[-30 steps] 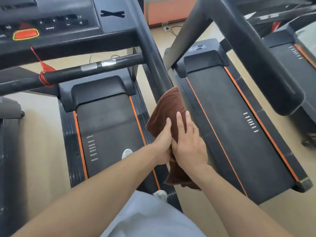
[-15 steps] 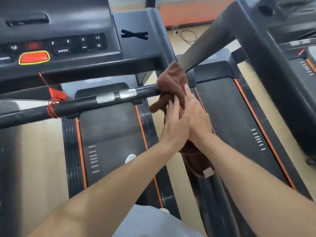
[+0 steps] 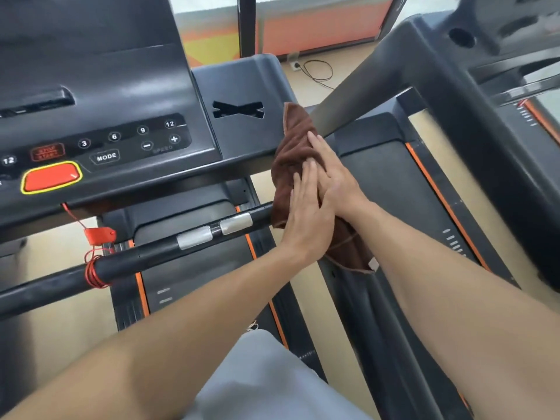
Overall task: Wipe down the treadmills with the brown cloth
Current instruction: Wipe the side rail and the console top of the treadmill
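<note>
Left hand (image 3: 306, 213) and right hand (image 3: 335, 177), fingers straight, pressing brown cloth (image 3: 295, 147) apparently against treadmill (image 3: 242, 86) console edge

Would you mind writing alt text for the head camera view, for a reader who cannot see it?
Both hands, left hand and right hand, press a brown cloth flat-fingered against the right side of a treadmill console. An orange button and a black handlebar lie to the left.

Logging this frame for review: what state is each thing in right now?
brown cloth: bunched, draped over the treadmill's side rail, pressed by both hands.
left hand: fingers straight, flat on the cloth.
right hand: fingers straight, flat on the cloth.
red safety cord: wound round the handlebar.
</note>
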A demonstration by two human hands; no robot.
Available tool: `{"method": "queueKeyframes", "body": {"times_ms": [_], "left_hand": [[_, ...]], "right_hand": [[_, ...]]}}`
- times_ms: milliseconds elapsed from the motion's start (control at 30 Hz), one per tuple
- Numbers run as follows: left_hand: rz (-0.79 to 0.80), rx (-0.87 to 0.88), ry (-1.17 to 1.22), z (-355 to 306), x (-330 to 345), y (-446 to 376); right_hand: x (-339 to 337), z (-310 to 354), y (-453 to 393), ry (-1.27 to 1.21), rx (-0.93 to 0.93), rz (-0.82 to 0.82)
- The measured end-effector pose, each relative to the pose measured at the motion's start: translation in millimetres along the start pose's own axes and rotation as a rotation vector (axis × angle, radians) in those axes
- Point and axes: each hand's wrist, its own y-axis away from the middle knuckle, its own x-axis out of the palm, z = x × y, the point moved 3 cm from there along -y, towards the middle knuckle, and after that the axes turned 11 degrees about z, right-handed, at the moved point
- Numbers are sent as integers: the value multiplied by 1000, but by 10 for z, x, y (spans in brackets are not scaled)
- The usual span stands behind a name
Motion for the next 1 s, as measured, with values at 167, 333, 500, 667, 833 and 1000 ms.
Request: {"method": "queueKeyframes", "body": {"times_ms": [167, 333, 500, 667, 833, 1000], "left_hand": [[-65, -26, 240, 66, 228, 193], [-142, -56, 491, 218, 697, 584], [-189, -122, 485, 354, 1348, 1202], [-175, -159, 408, 525, 1987, 1725], [-192, -158, 431, 579, 2203, 1870], [-220, -163, 415, 493, 2153, 1788]], "right_hand": [[39, -42, 272, -125, 102, 27], [115, -203, 1013, -191, 103, 18], [292, -522, 1828, -229, 159, 77], [447, -776, 2721, -257, 155, 90], [533, -887, 2977, -229, 155, 92], [505, -827, 2804, -202, 124, 78]]}}
